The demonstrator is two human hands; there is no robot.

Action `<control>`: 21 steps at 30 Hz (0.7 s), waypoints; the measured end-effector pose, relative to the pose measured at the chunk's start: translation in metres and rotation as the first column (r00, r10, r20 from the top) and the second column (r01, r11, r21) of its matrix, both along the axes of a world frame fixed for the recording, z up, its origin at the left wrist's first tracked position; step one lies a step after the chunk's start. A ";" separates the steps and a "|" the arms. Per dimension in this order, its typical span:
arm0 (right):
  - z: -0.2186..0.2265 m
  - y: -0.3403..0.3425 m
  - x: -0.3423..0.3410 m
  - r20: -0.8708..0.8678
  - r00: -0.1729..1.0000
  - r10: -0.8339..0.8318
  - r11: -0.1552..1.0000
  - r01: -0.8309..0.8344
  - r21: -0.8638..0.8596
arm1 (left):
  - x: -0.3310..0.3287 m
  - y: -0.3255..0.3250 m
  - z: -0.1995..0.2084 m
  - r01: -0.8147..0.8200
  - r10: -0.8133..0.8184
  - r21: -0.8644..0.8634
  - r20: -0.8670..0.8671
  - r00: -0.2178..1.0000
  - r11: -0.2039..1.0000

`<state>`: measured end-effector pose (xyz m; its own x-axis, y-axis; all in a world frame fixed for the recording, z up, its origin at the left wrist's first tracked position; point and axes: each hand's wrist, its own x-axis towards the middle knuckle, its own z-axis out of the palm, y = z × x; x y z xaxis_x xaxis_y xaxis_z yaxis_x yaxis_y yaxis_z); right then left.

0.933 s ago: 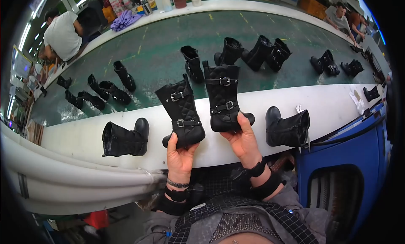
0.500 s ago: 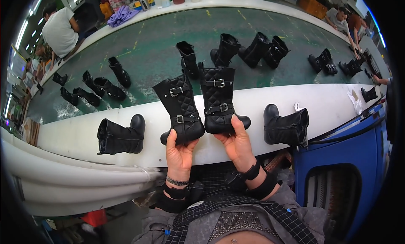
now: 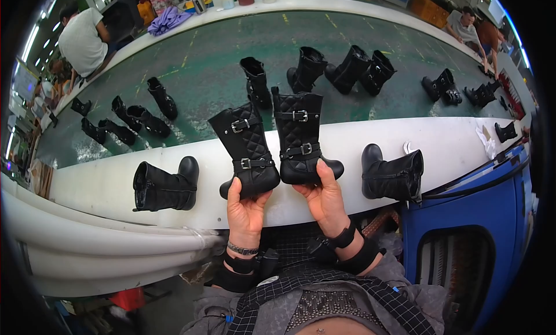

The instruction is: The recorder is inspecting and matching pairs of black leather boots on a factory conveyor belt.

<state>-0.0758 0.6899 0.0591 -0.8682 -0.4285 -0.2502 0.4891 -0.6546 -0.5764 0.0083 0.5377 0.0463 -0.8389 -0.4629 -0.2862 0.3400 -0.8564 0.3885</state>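
My left hand (image 3: 246,210) grips a black quilted boot (image 3: 253,146) by its sole, thumb and fingers wrapped round the bottom. A matching boot (image 3: 299,138) is held the same way in my right hand (image 3: 324,196). Both boots stand upright side by side, shafts up, with buckled straps at the ankle and near the top. Their toes point outward, away from each other. On the white ledge a black boot (image 3: 165,185) lies on its side to the left of my hands. Another black boot (image 3: 394,174) lies to the right.
Beyond the white ledge (image 3: 452,138) runs a green conveyor belt (image 3: 214,57) carrying several black boots (image 3: 152,120). A blue machine (image 3: 463,219) stands at my right, white ducting (image 3: 116,242) at my left. Other people sit and work across the belt. A purple cloth (image 3: 168,21) lies on the far ledge.
My hands and the two boots stay almost still. The boots on the belt have shifted very slightly left. At the far right, another person's hand has left the view.
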 end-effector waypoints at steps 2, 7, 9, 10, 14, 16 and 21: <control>-0.001 0.001 -0.001 0.005 1.000 -0.007 1.000 0.007 0.010 | 0.000 0.001 0.000 -0.009 0.009 0.007 0.003 1.000 1.000; -0.001 0.002 -0.001 -0.007 1.000 -0.004 1.000 0.004 0.006 | -0.002 0.004 0.001 -0.007 0.007 0.010 0.002 1.000 1.000; 0.000 0.003 -0.001 -0.007 1.000 -0.006 1.000 0.006 0.006 | -0.003 0.005 0.001 -0.017 0.017 -0.001 0.017 1.000 1.000; 0.000 0.002 -0.001 -0.006 1.000 -0.008 1.000 0.008 0.006 | -0.003 0.006 0.002 -0.024 0.024 -0.013 0.030 0.999 1.000; -0.001 0.003 -0.001 -0.002 1.000 -0.028 1.000 0.028 0.009 | -0.003 0.007 0.000 -0.027 0.027 0.019 0.015 1.000 0.999; -0.002 0.004 -0.001 -0.016 1.000 -0.018 1.000 0.018 0.016 | -0.003 0.008 -0.002 -0.022 0.021 0.008 0.015 1.000 1.000; -0.006 0.006 0.000 -0.011 1.000 -0.023 0.996 0.023 0.080 | -0.004 0.013 -0.002 -0.018 0.022 -0.125 0.029 0.999 0.992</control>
